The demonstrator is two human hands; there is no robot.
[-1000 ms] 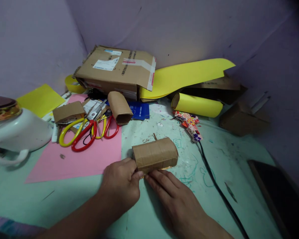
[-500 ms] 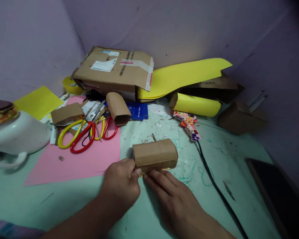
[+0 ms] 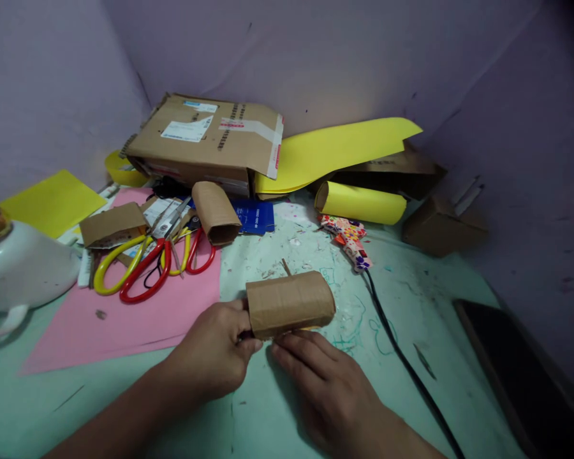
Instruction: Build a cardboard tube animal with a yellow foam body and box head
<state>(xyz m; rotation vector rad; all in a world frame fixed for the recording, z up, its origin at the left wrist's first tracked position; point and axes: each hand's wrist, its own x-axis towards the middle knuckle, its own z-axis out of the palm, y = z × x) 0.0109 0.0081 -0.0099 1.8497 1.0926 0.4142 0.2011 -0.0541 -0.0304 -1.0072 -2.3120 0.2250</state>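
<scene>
- Tube of brown cardboard [image 3: 291, 303] lay on its side on the pale green tabletop [image 3: 277, 421], straight ahead of me, just beyond both hands.
- Main risk, as I judged it: a crushed left end. The wall looked thin; too hard a pinch there would have creased it.
- Second risk: skew. Uneven pressure along the near edge could have rolled the tube or shifted the shiny orange strip [image 3: 312, 328] showing beneath that edge.
- Lesser risk: the thin brown sliver [image 3: 286, 266] behind the tube might have snagged under it, had it rolled away from me.
- Left hand [image 3: 215, 350]: nearly closed, fingers curled at the open left end, thumb low by the near edge, pinching the tube; forearm slanted in from lower left.
- Right hand [image 3: 332, 376]: palm down, open, fingers straight and together, tips against the near lower edge; no grip visible, thumb hard to make out.
</scene>
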